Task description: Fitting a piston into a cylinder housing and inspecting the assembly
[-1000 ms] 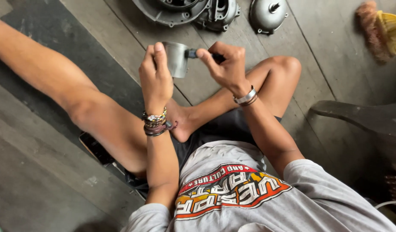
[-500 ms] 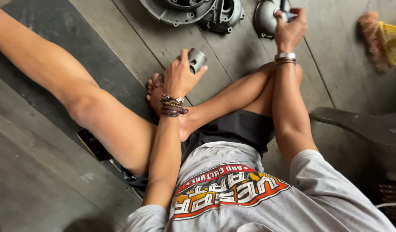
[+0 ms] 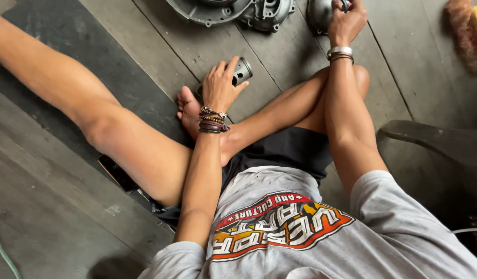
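Note:
I sit on a wooden plank floor with my legs spread. My left hand (image 3: 220, 85) holds a small grey metal cylinder (image 3: 242, 70), open end up, just above my bare foot (image 3: 189, 111). My right hand (image 3: 347, 20) reaches far forward and grips a dark knob on top of a round grey metal part (image 3: 318, 13) at the top edge. Beaded bracelets circle my left wrist, and a metal band sits on my right wrist.
A large grey engine casing (image 3: 233, 10) lies on the floor ahead. A dark plastic chair (image 3: 440, 150) stands at the right. A brush with tan bristles (image 3: 468, 31) is at the top right. A dark phone (image 3: 119, 173) lies under my left thigh.
One second ago both hands worked on the cylinder together. My right hand has let go and reached forward to the round part; my left hand has lowered the cylinder toward my foot.

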